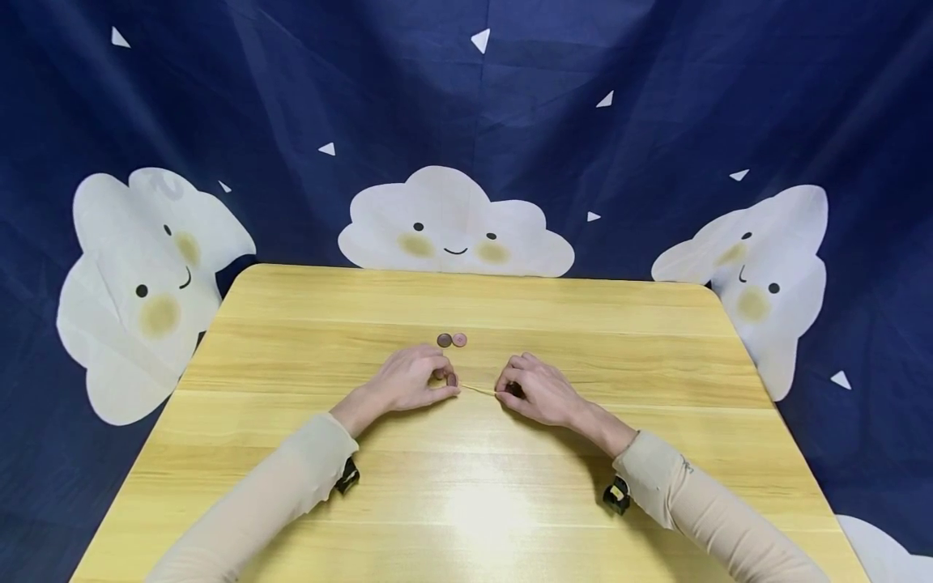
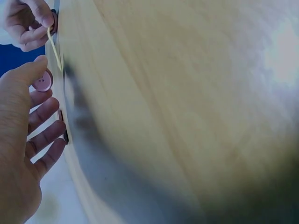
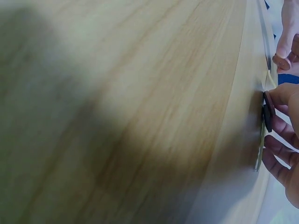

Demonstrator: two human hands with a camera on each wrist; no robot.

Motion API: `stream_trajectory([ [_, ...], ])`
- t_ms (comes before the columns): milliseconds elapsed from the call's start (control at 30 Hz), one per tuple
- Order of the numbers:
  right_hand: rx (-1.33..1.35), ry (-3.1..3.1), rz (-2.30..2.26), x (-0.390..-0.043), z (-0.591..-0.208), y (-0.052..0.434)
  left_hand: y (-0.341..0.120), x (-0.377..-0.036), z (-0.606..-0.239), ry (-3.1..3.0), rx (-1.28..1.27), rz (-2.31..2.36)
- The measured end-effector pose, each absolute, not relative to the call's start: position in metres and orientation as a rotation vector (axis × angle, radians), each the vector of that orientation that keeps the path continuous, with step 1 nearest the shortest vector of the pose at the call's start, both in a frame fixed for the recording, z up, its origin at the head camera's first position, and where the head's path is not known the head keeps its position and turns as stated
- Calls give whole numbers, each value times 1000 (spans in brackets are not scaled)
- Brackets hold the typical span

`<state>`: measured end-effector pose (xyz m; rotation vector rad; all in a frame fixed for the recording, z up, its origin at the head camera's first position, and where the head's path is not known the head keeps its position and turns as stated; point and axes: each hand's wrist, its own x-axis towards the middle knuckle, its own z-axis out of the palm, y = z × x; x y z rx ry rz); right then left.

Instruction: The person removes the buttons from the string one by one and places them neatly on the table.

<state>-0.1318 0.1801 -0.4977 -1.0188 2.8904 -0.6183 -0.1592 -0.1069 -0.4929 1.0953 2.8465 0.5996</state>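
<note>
On the wooden table (image 1: 466, 486) my two hands face each other with a thin yellowish thread (image 1: 477, 390) stretched between them. My left hand (image 1: 446, 387) pinches one end of the thread and holds a pink button (image 2: 43, 81) against its fingers. My right hand (image 1: 506, 391) pinches the other end and grips a dark button (image 3: 267, 116) at the table's surface. In the left wrist view the thread (image 2: 54, 49) runs from the right hand (image 2: 28, 23) down to my left thumb (image 2: 32, 70).
Two loose buttons lie side by side just beyond the hands, one dark (image 1: 444, 340) and one pinkish (image 1: 459, 340). A dark blue cloth with white clouds (image 1: 452, 223) hangs behind the table. Small black wrist cameras (image 1: 615, 494) sit under both sleeves.
</note>
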Motion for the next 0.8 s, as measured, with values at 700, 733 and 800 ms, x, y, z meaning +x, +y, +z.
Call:
stream_trajectory([
  [700,-1041,2888,-628,-132,-498,180,-135,-184,-487,2926,893,605],
  [733,-1040,2888,-627,-132,-498,180,-135,-185,-487,2929,874,598],
  [800,-1037,2887,-629,-132,-498,180,-136,-187,-487,2931,845,584],
])
